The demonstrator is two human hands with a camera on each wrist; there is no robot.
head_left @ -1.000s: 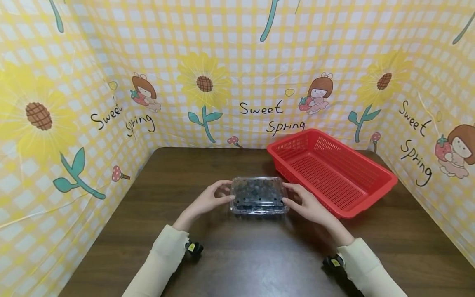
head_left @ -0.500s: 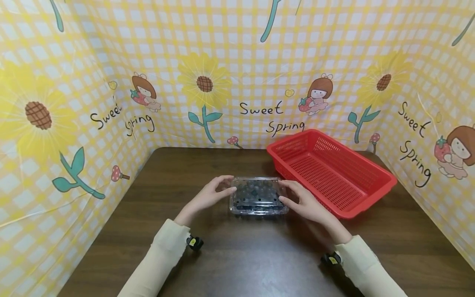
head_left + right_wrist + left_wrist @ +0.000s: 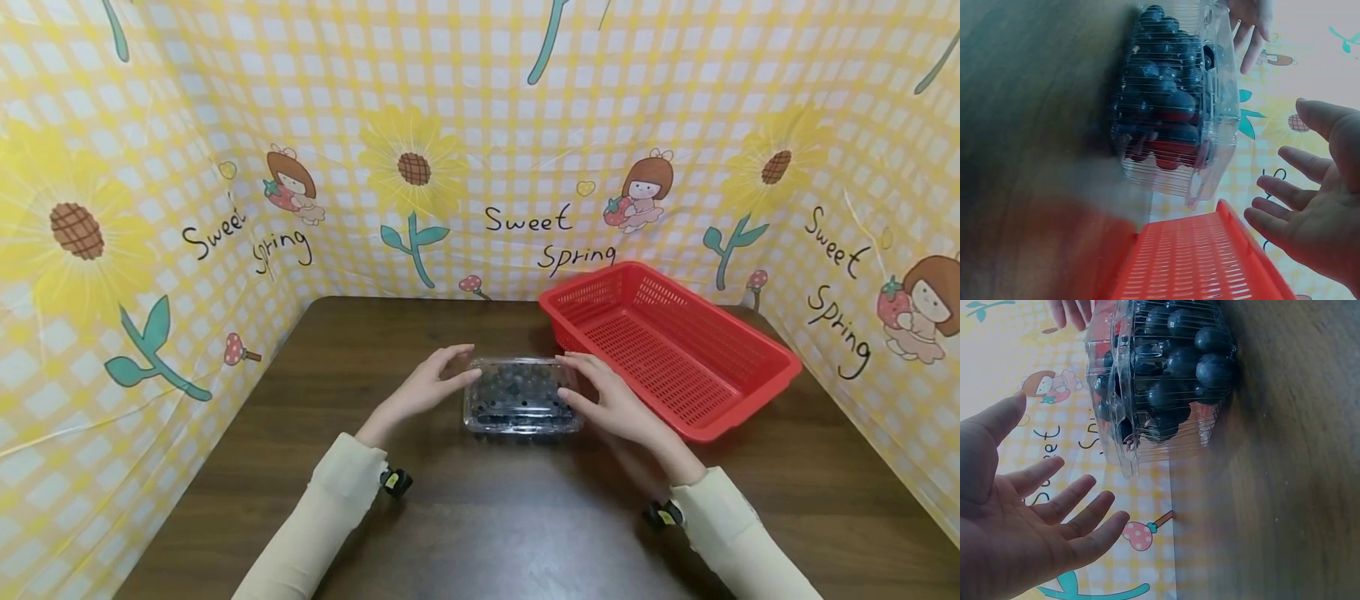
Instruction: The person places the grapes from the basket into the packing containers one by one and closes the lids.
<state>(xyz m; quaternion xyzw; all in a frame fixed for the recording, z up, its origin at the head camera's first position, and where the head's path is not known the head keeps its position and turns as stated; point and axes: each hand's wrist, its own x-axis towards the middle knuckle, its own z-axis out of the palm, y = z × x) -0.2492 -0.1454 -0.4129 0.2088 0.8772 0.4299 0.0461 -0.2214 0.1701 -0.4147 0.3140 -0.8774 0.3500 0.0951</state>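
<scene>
A clear plastic clamshell box (image 3: 522,398) filled with blueberries (image 3: 1184,362) sits closed on the dark wooden table. My left hand (image 3: 422,390) hovers at its left end, thumb tip overlapping the lid's corner in the head view. In the left wrist view that hand's fingers (image 3: 1088,531) are spread and apart from the box. My right hand (image 3: 613,407) is at the opposite end, its thumb over the lid's right side in the head view. The right wrist view shows its fingers (image 3: 1282,194) spread too, with a gap to the plastic. Neither hand holds anything.
A red perforated plastic basket (image 3: 780,367) stands at an angle behind and right of the box, near my right forearm. Yellow checked cloth (image 3: 480,125) with sunflower prints encloses the back and both sides of the brown table (image 3: 480,533).
Both hands have let go of the box's ends and risen slightly up and away from it, fingers opening. The box and basket have stayed in place.
</scene>
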